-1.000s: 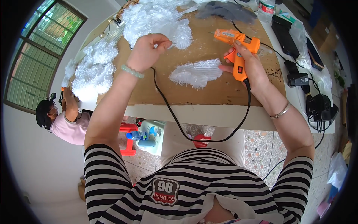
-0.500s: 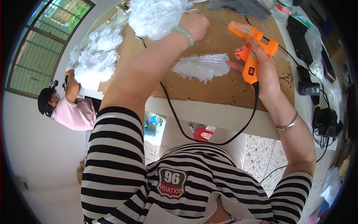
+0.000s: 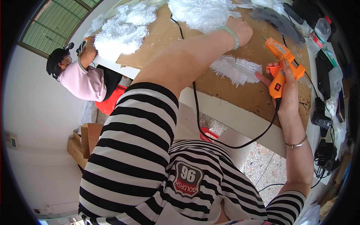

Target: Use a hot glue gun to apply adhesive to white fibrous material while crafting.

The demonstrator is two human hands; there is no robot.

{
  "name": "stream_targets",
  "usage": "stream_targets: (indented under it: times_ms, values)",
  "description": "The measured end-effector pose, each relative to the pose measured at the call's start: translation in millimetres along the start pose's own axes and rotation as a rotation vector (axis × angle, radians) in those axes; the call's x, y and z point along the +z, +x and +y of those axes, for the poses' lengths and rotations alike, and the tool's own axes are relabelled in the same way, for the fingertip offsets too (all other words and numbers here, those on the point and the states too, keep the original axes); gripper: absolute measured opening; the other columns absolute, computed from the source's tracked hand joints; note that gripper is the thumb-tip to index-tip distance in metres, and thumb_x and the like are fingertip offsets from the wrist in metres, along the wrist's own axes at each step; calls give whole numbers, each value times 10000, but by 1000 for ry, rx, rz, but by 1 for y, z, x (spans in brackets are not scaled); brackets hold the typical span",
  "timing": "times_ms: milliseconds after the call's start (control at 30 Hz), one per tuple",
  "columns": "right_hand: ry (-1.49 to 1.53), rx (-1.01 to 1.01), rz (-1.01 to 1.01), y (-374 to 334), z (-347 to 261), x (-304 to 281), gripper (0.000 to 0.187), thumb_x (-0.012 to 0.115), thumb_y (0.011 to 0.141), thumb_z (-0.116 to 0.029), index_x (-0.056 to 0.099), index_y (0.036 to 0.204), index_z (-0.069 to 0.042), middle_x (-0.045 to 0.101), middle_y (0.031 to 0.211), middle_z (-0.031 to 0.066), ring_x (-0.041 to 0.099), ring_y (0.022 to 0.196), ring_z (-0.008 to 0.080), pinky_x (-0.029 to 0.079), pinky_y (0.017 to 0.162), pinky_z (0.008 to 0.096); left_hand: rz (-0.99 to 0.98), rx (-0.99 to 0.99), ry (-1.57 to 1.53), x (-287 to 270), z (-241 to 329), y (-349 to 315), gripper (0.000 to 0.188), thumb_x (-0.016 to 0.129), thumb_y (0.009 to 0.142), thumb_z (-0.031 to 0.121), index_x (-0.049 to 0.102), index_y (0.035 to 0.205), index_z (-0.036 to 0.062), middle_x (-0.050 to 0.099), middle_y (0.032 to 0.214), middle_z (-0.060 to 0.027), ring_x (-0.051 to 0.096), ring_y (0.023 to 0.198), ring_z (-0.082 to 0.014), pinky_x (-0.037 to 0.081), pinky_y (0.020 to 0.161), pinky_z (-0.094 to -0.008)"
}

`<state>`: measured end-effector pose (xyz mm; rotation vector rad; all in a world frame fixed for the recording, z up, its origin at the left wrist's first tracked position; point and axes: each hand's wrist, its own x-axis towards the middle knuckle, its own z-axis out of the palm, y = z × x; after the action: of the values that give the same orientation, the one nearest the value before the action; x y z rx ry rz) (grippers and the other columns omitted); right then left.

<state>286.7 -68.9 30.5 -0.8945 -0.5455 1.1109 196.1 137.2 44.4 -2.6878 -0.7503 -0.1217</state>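
Our worktop (image 3: 213,105) holds a clear bottle (image 3: 321,31), contents unclear. Our right fingers (image 3: 264,79) grip the glue gun (image 3: 278,85) beside the frayed white piece (image 3: 235,70) on cardboard (image 3: 255,98); our left hand (image 3: 240,31), fingers too hidden to tell, has moved right beside the white pile (image 3: 202,13).

I have the left arm (image 3: 187,62) stretched forward and slanting across the body, its forearm running up toward the right. Its elbow is bent only gently. At the far end the left hand (image 3: 240,32) shows me its back, knuckles to the right, fingers curled; their tips are hidden, so I can't tell whether they pinch. My right arm (image 3: 300,159) is bent more at the elbow, forearm nearly upright in my view. The right hand (image 3: 288,84) is closed in a grip, thumb (image 3: 287,69) pointing up, one finger (image 3: 262,78) sticking out leftward. Both forearms are bare.
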Motion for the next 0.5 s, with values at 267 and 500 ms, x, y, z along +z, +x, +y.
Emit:
stream_targets:
  times_ms: [267, 500]
  values:
    - [-50, -3, 6, -1, -1, -3, 305, 455, 976, -304, 549, 1020, -18, 577, 890, 77, 581, 844, 146, 523, 883, 488, 499, -56, -571, -18, -16, -23, 88, 602, 823, 73, 610, 907, 52, 665, 846, -89, 634, 812, -283, 504, 753, -417]
    - [-111, -37, 20, -3, -6, 3, 289, 458, 974, -290, 547, 1007, -17, 580, 881, 81, 582, 827, 154, 523, 885, 482, 613, -286, -1766, -23, -71, -88, 66, 535, 934, 88, 536, 972, 34, 615, 735, -66, 580, 641, -150, 501, 640, -266]
